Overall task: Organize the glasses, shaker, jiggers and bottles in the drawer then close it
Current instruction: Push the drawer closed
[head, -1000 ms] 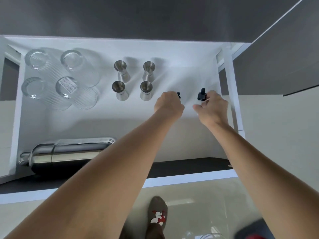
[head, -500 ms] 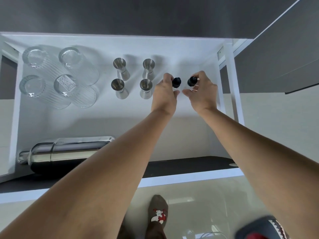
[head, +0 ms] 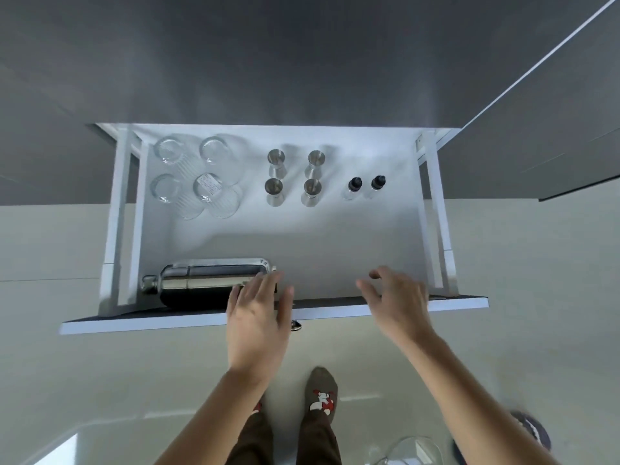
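Observation:
The white drawer (head: 335, 250) is pulled out below me. Several clear glasses (head: 198, 176) stand grouped at its back left. Several steel jiggers (head: 293, 177) stand in a square at the back middle. Two small clear bottles with black caps (head: 365, 186) stand side by side at the back right. A steel shaker (head: 201, 280) lies on its side at the front left. My left hand (head: 260, 320) hovers open over the drawer's front panel (head: 151, 322), next to the shaker's end. My right hand (head: 397, 302) is open above the front edge, holding nothing.
A small metal knob (head: 296, 326) sticks out of the front panel by my left hand. Dark cabinet fronts (head: 302, 62) rise behind the drawer. My socked feet (head: 320, 391) stand on the pale floor, and a glass object (head: 411, 451) shows at the bottom edge.
Both hands let go of the two small bottles, which now stand at the back right. The hands drew back to the drawer's front edge, and my head pulled back, showing the whole drawer.

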Available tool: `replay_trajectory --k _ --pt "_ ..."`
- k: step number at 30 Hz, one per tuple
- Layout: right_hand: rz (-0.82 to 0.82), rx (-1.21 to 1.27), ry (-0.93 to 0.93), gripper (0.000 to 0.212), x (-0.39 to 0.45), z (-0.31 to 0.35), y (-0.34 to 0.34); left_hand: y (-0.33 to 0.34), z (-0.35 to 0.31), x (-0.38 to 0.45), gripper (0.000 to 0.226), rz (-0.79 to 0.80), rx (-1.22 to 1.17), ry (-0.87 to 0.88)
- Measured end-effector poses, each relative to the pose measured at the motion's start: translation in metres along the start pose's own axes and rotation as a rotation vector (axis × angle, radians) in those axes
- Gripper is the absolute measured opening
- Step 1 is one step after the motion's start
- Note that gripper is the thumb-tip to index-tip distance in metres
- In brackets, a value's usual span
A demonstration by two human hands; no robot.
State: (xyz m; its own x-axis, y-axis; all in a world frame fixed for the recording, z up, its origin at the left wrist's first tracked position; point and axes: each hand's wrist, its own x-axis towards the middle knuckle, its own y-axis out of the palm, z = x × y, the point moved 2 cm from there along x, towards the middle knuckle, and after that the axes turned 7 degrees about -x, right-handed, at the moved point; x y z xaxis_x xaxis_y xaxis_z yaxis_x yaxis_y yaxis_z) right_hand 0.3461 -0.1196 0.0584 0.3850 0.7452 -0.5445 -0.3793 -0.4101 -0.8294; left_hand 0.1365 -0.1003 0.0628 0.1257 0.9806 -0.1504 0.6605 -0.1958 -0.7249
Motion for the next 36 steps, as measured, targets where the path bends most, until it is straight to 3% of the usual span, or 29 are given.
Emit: replay_trajectory --k 3,8,11,15,19,21,25,36 --pt "0.007 -0.034 0.032 0.054 -0.031 0.009 0.012 -0.026 0.032 -0.027 0.049 0.022 0.148 -0.074" --pt "0.046 -0.031 -0.088 0.120 -0.055 0.022 0.023 -0.042 0.063 -0.029 0.085 0.088 0.196 -0.171" --pt "0.068 -0.031 -0.063 0.135 -0.049 0.024 0.022 -0.041 0.067 -0.021 0.097 0.134 0.228 -0.150" --pt "0.062 -0.039 -0.039 0.139 -0.040 0.032 0.015 -0.042 0.065 -0.008 0.098 0.128 0.266 -0.149" --pt "0.014 0.017 0.000 0.107 -0.028 0.044 0.003 -0.045 0.062 0.014 0.103 0.098 0.265 -0.149" --pt "-0.034 0.056 0.029 0.101 -0.016 0.050 -0.002 -0.045 0.060 0.029 0.104 0.049 0.258 -0.173" --pt "-0.059 0.194 0.126 0.111 0.012 0.063 -0.015 -0.044 0.047 0.060 0.099 -0.033 0.202 -0.338" --pt "-0.118 0.397 0.293 0.122 0.091 0.102 -0.053 -0.048 0.021 0.151 0.127 -0.191 -0.006 -0.684"
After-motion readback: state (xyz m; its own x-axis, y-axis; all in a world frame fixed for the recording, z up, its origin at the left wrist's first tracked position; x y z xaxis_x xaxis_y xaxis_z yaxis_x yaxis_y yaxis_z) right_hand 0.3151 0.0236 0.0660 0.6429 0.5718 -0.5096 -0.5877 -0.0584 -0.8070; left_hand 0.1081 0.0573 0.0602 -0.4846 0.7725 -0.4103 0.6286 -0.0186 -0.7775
